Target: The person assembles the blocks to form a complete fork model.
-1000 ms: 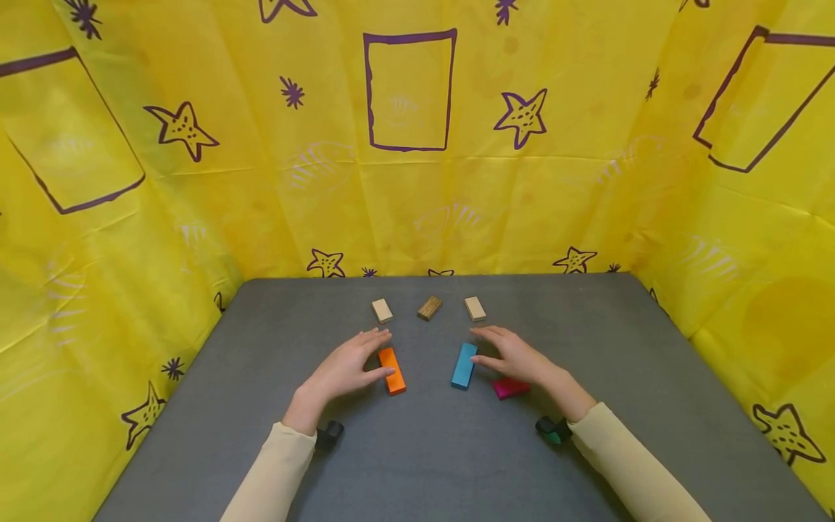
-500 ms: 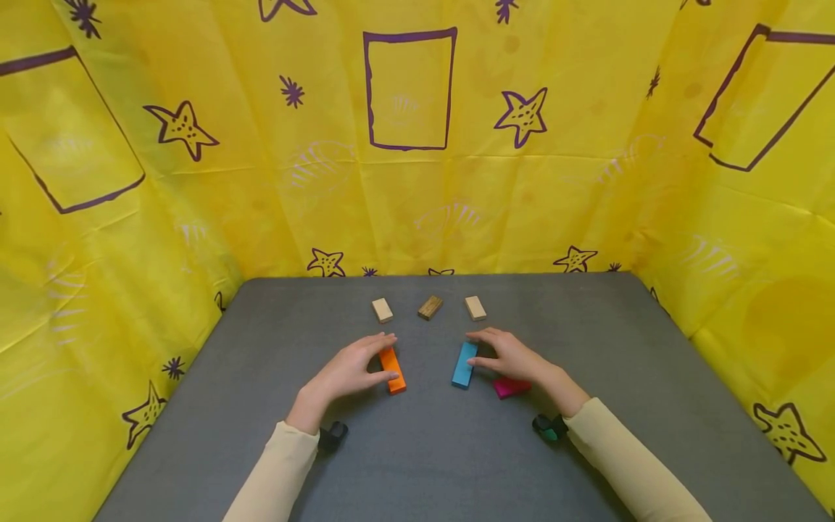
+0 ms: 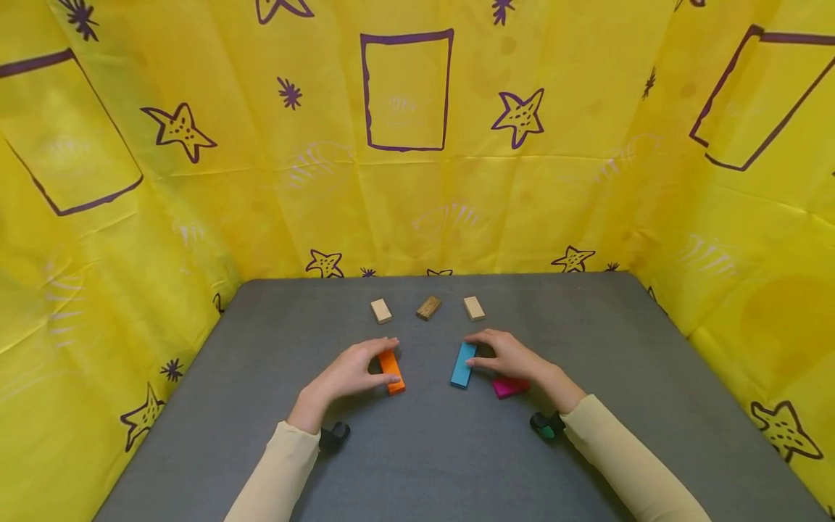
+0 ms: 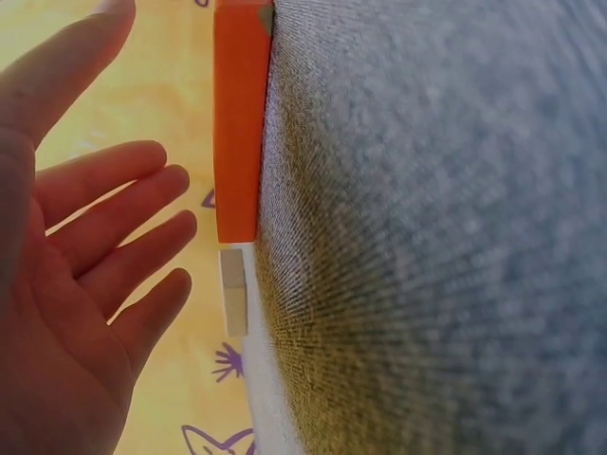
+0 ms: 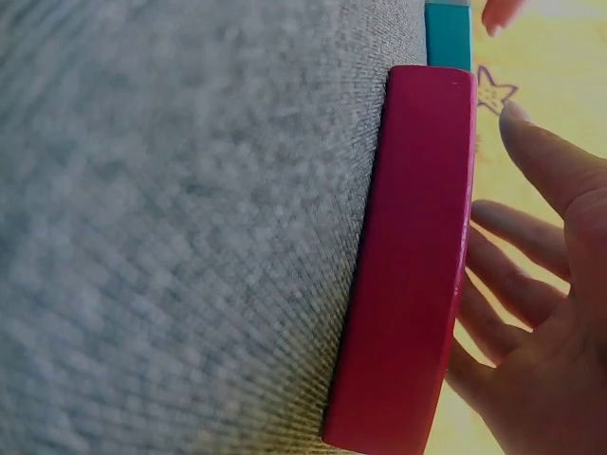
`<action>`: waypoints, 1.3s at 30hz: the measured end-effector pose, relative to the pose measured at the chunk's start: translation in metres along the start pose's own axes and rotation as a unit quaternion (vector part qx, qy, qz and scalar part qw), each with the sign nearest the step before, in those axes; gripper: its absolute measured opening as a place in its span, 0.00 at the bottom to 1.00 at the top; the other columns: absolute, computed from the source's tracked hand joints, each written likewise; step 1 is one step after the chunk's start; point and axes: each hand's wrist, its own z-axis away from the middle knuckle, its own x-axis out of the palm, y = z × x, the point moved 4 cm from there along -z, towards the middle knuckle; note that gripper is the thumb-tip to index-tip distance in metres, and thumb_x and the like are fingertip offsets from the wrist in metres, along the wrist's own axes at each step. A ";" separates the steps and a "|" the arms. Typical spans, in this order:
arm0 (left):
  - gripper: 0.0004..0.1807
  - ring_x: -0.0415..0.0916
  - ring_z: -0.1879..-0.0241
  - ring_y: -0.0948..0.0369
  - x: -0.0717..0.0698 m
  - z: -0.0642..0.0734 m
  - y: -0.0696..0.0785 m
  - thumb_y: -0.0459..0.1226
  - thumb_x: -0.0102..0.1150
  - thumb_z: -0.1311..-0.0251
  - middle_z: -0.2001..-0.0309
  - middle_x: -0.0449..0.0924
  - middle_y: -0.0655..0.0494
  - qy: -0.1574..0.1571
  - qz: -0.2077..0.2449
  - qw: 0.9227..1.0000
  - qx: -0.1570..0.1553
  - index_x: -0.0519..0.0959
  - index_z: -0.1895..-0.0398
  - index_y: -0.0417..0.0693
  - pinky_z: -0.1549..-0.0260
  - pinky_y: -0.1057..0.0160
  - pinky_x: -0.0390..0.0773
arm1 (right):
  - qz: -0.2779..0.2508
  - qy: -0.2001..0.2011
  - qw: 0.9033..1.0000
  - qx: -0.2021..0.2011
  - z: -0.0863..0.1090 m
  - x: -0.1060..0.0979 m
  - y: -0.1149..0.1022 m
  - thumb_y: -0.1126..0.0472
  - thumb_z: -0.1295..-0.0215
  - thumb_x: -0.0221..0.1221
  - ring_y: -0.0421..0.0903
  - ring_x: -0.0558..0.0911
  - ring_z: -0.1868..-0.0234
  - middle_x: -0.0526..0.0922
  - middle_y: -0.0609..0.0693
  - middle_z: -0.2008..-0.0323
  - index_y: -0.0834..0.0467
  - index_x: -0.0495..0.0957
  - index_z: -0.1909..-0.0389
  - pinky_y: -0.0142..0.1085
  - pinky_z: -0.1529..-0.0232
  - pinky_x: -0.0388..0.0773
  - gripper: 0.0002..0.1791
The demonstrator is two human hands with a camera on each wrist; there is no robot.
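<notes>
My left hand point(image 3: 349, 371) hovers over an orange wooden block point(image 3: 392, 365), thumb and fingers spread across its two ends in the head view. In the left wrist view the fingers are loosely extended, with a gap between them and the orange block point(image 4: 239, 123). Over the blue block point(image 3: 463, 366) is my right hand point(image 3: 515, 357), its thumb overlapping the block's right edge. A magenta block point(image 3: 511, 388) lies under the right palm. The right wrist view has this magenta block point(image 5: 408, 256) in front, partly covering the relaxed fingers point(image 5: 517, 284).
Farther back on the grey table point(image 3: 417, 449) lie a pale wooden block point(image 3: 381, 311), a brown one point(image 3: 428, 308) and another pale one point(image 3: 474, 308). Yellow patterned cloth point(image 3: 404, 210) walls the back and both sides. A dark band point(image 3: 335, 437) is at the left wrist.
Both hands have shifted slightly inward, the left fingers farther over the orange block and the right ones over the blue block. The blocks stay in place.
</notes>
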 end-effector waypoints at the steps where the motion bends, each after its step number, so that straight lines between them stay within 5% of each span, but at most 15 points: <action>1: 0.40 0.64 0.33 0.54 0.000 0.000 0.000 0.57 0.64 0.48 0.34 0.69 0.55 -0.001 0.001 1.000 0.000 0.70 0.35 0.48 0.36 0.50 0.64 | 0.001 -0.001 1.000 0.001 0.000 0.000 0.000 0.46 0.39 0.60 0.50 0.77 0.45 0.79 0.53 0.46 0.58 0.75 0.42 0.48 0.43 0.73 0.29; 39: 0.46 0.68 0.38 0.57 0.009 -0.001 -0.011 0.56 0.72 0.58 0.36 0.71 0.57 -0.015 0.050 0.999 -0.014 0.69 0.34 0.49 0.36 0.52 0.65 | -0.053 -0.007 0.998 0.030 -0.003 0.001 0.008 0.49 0.42 0.65 0.48 0.77 0.50 0.79 0.53 0.49 0.57 0.78 0.45 0.47 0.48 0.75 0.26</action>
